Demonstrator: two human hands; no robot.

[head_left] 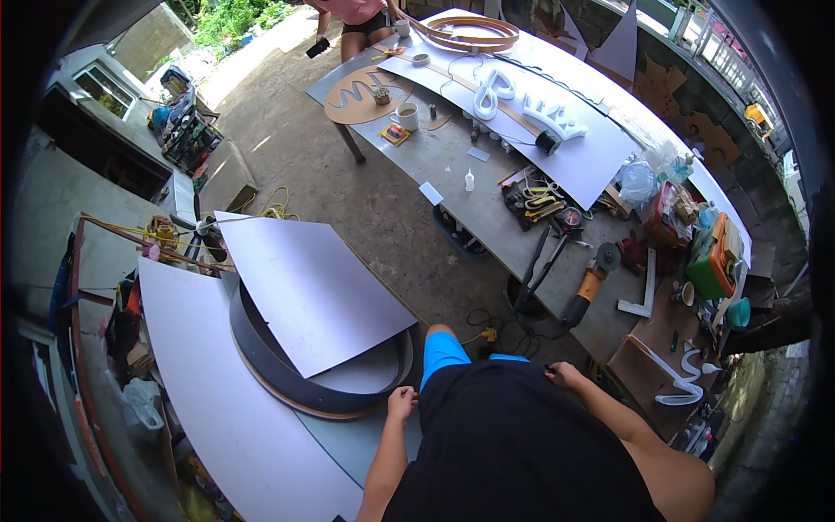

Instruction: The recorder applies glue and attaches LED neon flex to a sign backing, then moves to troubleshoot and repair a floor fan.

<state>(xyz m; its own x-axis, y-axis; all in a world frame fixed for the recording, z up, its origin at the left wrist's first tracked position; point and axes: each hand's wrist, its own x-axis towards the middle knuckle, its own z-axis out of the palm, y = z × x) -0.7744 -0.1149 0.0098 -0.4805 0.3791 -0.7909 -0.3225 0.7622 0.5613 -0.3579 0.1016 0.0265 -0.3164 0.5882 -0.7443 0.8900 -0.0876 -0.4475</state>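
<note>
My left hand point(402, 403) hangs beside the round dark-grey ring point(287, 361), near its right end, with its fingers curled and nothing visible in them. A white rectangular sheet point(317, 287) lies tilted across the top of the ring. The ring rests on a large white panel point(235, 418) on my left. My right hand point(564, 374) is closed at the hem of my black shirt point(513, 426), beside the blue shorts point(445, 352). Whatever its fingers pinch is too small to make out.
A long table point(391, 148) carries white shaped letters point(496, 94), a mug point(405, 115), a glue bottle point(470, 180) and an orange angle grinder point(591, 285). Cords point(487, 333) lie on the floor near my feet. Another person point(357, 17) stands at the table's far end.
</note>
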